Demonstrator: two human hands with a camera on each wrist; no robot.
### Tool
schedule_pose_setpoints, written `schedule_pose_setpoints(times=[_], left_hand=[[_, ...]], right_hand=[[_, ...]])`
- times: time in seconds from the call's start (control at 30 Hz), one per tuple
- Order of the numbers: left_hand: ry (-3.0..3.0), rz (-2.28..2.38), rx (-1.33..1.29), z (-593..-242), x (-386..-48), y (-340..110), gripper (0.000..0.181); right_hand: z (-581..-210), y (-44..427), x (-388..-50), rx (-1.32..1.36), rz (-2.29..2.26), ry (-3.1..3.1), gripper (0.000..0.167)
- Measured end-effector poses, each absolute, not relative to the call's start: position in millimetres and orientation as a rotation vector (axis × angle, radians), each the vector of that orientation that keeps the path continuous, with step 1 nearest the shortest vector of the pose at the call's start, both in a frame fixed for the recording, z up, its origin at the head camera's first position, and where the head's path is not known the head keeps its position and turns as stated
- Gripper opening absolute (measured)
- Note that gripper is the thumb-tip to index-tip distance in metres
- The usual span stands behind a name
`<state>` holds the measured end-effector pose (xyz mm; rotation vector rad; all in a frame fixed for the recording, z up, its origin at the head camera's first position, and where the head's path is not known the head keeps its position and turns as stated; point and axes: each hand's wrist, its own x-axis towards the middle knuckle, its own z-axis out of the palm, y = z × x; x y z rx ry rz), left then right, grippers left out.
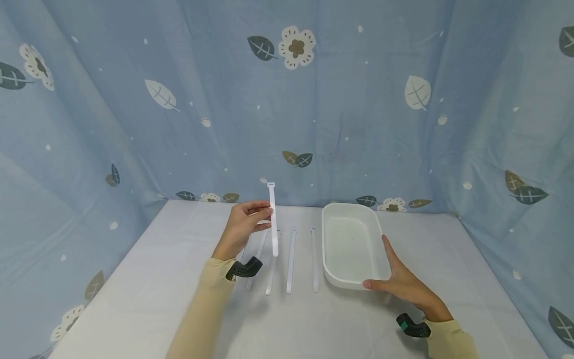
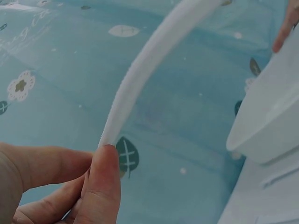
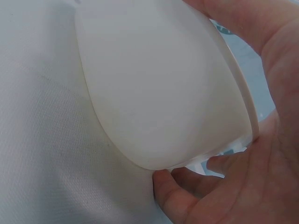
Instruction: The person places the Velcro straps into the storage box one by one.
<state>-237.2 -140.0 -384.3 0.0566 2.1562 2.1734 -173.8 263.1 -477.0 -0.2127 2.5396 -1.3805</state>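
Left hand [image 1: 242, 224] pinches one strip [image 1: 275, 239] between thumb and fingers partway along its length; in the head view the strip's long axis runs nearly upright at the fingertips, wider head up, rounded tail down, overlapping the other strips [image 1: 290, 264] laid on the table [image 1: 157, 259]. Tub [image 1: 352, 244] lies to the right of that pinch, past the rightmost laid strip, opening up, long sides roughly parallel to the held strip as seen from the head. Right hand [image 1: 403, 281] grasps the tub's near right corner, well apart from the held strip.
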Motion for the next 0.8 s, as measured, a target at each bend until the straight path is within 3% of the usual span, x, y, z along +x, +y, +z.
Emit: schedule_pose_setpoints(times=[0.8], left_hand=[[2.050,2.234,0.136,-380.8,-247.1,-99.6,0.031]], right_hand=[[-475.1,262.0,-174.4,-0.201,-1.390,2.525,0.132]])
